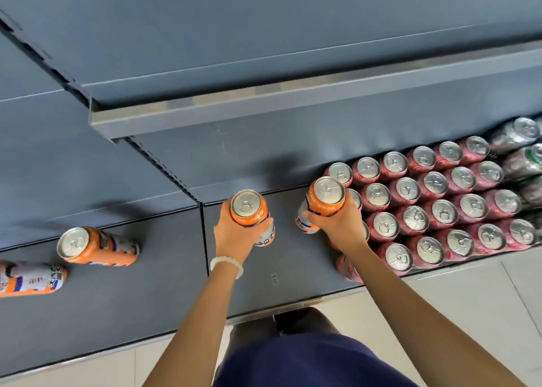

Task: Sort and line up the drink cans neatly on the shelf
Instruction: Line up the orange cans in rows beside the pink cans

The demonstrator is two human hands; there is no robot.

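Observation:
Each of my hands grips an upright orange can over the dark grey shelf [278, 281]. My left hand [234, 237] wraps around one orange can [247, 208] near the shelf's middle. My right hand [337, 225] holds a second orange can [325, 196] right beside the left edge of the block of red cans [434, 208]. The red cans stand in several neat rows; my right wrist hides a few at the front left. Two more orange cans stand on the left, one [93, 246] free and one [29, 278] cut off by the frame edge.
Green and silver cans [519, 149] stand behind and right of the red block. An upper shelf [293, 99] with a metal front lip overhangs the back. Bare shelf lies between the left orange cans and my hands. Tiled floor [469, 298] runs along the shelf front.

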